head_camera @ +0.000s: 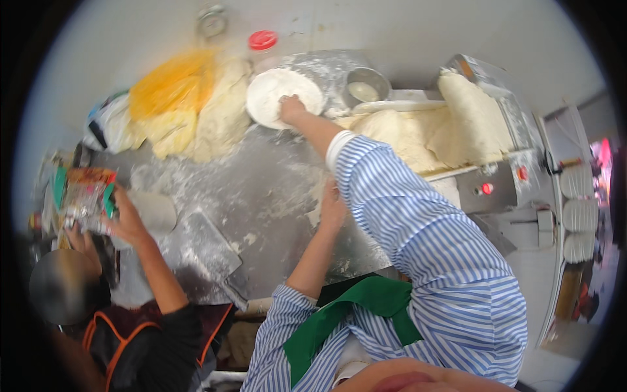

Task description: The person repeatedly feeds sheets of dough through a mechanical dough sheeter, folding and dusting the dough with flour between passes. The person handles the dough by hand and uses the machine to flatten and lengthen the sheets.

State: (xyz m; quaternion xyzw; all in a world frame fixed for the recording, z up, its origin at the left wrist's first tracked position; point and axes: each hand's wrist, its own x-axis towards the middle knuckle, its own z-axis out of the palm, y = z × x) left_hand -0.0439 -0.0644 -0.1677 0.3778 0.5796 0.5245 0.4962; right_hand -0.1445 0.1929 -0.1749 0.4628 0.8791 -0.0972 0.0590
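My right hand (pixel 292 110) reaches across the table into a round bowl of white flour (pixel 264 98). Its fingertips are at the flour, and whether they grip any is hard to tell. Below my right sleeve, my left hand (pixel 334 205) is low over the floured metal worktop (pixel 274 166), its fingers partly hidden. A large slab of pale dough (pixel 223 112) lies left of the bowl. To the right, more dough (pixel 392 130) lies in a long tray, and a thick fold of dough (pixel 472 117) rises at the machine end.
A metal pot (pixel 366 88) and a red-lidded jar (pixel 263 46) stand by the bowl. Yellow plastic (pixel 171 85) covers dough at left. A wide flat blade (pixel 210 245) lies on the worktop. At left, a co-worker's hands (pixel 125 218) hold a plastic package (pixel 88 196). The machine (pixel 521 171) has red buttons.
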